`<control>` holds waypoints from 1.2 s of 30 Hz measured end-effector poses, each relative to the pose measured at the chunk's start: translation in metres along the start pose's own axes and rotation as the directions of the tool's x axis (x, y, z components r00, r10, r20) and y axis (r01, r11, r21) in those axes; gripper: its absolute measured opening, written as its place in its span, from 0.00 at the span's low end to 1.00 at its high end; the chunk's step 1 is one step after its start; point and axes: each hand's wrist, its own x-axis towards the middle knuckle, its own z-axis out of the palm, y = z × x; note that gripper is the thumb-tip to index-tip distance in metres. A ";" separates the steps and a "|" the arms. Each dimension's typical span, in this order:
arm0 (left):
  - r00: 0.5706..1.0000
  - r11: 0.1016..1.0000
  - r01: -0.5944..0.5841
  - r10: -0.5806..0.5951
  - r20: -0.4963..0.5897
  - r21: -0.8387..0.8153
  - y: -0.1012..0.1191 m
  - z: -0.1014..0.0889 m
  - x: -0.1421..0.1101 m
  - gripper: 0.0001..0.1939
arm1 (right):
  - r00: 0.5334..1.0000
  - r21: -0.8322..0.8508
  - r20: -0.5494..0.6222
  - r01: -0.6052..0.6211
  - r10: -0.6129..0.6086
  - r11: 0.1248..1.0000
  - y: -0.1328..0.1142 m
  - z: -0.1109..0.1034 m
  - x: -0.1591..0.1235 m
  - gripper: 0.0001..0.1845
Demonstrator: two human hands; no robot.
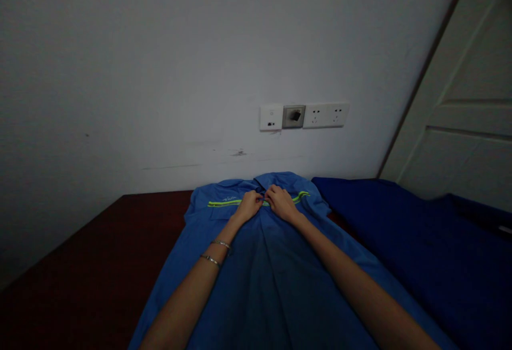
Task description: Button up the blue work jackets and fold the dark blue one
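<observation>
A blue work jacket (256,286) with a yellow-green stripe across its chest lies spread out, its collar end toward the wall. My left hand (250,203) pinches the front edge of the jacket just below the collar. Facing it, my right hand (279,200) pinches the opposite front edge, and the fingertips of both hands almost meet. Whatever small fastening may be between the fingers is too small to make out. Two bracelets (216,251) circle my left wrist and forearm.
The jacket rests on a dark red-brown table (100,254). A darker blue cloth (420,243) covers the right side. Behind stands a white wall (160,72) with a row of sockets (324,115); a panelled door (460,110) is at the right.
</observation>
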 end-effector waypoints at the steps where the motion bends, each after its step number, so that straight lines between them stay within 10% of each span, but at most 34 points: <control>1: 1.000 1.000 -0.001 0.001 -0.008 -0.002 0.000 0.001 0.000 0.10 | 1.000 0.021 0.001 0.001 -0.001 1.000 0.001 0.000 0.000 0.09; 10: 1.000 0.999 0.014 -0.015 -0.009 -0.041 0.000 0.003 0.001 0.11 | 0.995 0.392 -0.087 -0.001 0.038 0.920 0.018 -0.009 0.010 0.11; 36: 1.000 0.998 -0.031 0.031 -0.004 -0.058 0.001 0.001 0.000 0.10 | 0.989 0.229 0.064 0.117 -0.135 0.966 0.001 -0.008 0.002 0.25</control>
